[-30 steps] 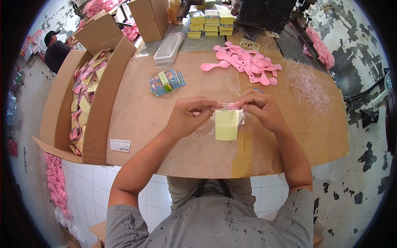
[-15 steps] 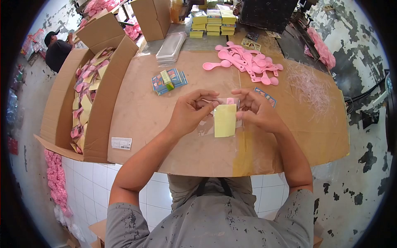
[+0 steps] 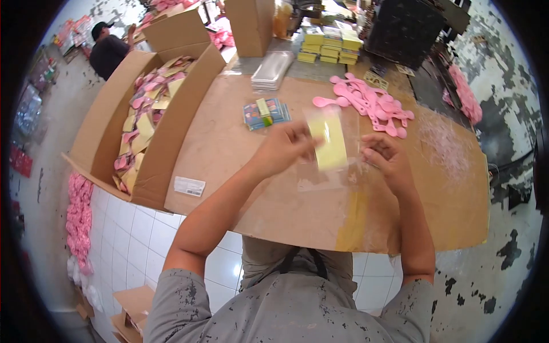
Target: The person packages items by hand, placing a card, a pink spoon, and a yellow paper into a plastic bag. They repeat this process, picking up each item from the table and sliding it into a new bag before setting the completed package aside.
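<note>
A yellow card [image 3: 330,140] in a clear plastic bag, blurred by motion, is tilted above the cardboard-covered table. My left hand [image 3: 289,146] is closed on the bag's left side, with thumb and fingers at the card's edge. To the right of the bag, my right hand [image 3: 388,157] has its fingers curled and pinched together. Something thin and clear shows near those fingertips, too faint to make out. Beyond the hands lies a pile of pink measuring spoons [image 3: 366,100]. A bundle of blue printed cards [image 3: 280,112] rests behind my left hand.
A long cardboard box [image 3: 200,94] full of packed pink and yellow pieces stands at left. Clear bags [image 3: 271,70] and stacks of yellow cards [image 3: 329,43] sit at the back. Clear plastic strips [image 3: 443,140] lie at right. A person [image 3: 108,54] is at far left.
The yellow card in its bag has been raised and tilted by my left hand. My right hand has drawn away from it to the right. The camera view has turned left.
</note>
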`<state>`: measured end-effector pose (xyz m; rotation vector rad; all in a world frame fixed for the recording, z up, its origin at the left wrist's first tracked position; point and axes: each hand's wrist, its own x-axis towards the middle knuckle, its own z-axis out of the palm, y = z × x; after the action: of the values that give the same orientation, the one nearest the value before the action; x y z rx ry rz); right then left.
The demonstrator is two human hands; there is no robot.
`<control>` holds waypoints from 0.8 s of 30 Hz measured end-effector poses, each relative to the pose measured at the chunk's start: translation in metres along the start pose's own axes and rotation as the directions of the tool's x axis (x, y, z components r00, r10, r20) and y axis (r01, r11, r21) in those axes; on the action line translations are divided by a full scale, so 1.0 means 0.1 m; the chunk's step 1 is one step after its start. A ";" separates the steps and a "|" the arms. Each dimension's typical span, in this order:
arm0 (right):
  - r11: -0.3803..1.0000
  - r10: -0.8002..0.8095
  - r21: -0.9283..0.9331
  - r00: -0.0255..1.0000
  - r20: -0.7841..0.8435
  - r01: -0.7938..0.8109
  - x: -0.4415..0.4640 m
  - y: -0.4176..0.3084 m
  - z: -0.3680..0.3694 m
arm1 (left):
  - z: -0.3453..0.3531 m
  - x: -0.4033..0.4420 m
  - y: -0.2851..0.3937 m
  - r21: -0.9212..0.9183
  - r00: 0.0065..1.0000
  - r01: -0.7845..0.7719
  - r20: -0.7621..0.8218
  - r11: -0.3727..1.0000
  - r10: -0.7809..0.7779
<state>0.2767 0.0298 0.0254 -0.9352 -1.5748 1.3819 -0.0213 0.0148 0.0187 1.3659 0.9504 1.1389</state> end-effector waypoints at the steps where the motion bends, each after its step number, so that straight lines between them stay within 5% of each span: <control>1: 1.000 -0.007 -0.022 1.000 0.002 0.007 0.01 0.01 -0.04 | -0.05 0.01 0.10 -0.054 0.961 -0.129 -0.255 0.990 0.111; 2: 0.999 -0.014 -0.045 1.000 -0.002 0.014 0.01 0.01 -0.08 | -0.10 0.04 0.19 -0.074 0.848 -0.268 -0.492 0.961 0.198; 4: 0.997 -0.019 -0.072 1.000 -0.016 0.018 0.04 0.02 -0.12 | -0.27 0.12 0.35 -0.190 0.675 -0.537 -0.682 0.822 0.283; 5: 0.997 -0.018 -0.075 1.000 -0.025 0.017 0.05 0.02 -0.12 | -0.31 0.15 0.31 -0.240 0.675 -0.541 -0.696 0.806 0.246; 6: 0.997 -0.015 -0.080 0.999 -0.034 0.012 0.05 0.02 -0.13 | -0.31 0.16 0.25 -0.213 0.735 -0.438 -0.645 0.873 0.211; 8: 0.871 -0.100 -0.486 0.994 -0.045 0.065 0.07 0.00 -0.23 | -0.25 0.16 0.04 -0.139 0.831 -0.214 -0.546 0.967 0.105; 9: 0.745 -0.140 -0.662 0.990 -0.036 0.082 0.07 -0.02 -0.30 | -0.21 0.15 -0.09 0.021 0.908 -0.174 -0.384 0.984 0.169; 12: 0.456 -0.224 -0.889 0.973 -0.060 0.050 0.02 -0.08 -0.53 | 0.15 -0.01 -0.20 0.627 0.949 -0.234 -0.019 0.743 0.315; 13: 0.444 -0.182 -0.896 0.981 -0.066 0.022 -0.02 -0.09 -0.57 | 0.21 -0.05 -0.25 0.680 0.940 -0.274 0.039 0.680 0.339; 15: 0.411 -0.095 -0.911 0.993 -0.076 -0.031 -0.10 -0.12 -0.67 | 0.34 -0.08 -0.36 0.762 0.913 -0.353 0.153 0.542 0.378; 18: 0.533 0.072 -0.841 0.995 -0.068 -0.096 -0.03 0.02 -0.84 | 0.34 -0.06 -0.40 0.741 0.896 -0.407 0.210 0.535 0.391; 21: 0.598 0.053 -0.790 0.990 -0.128 -0.134 -0.01 -0.01 -0.84 | 0.30 -0.05 -0.43 0.715 0.893 -0.419 0.214 0.559 0.395; 24: 0.628 -0.027 -0.773 0.991 -0.131 -0.085 0.00 0.00 -0.86 | 0.30 -0.09 -0.34 0.621 0.970 -0.238 0.113 0.747 0.216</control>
<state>0.3559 0.0628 0.0302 -1.5240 -2.0966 0.5655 0.0076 0.0032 -0.0152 2.0916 1.2323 0.9995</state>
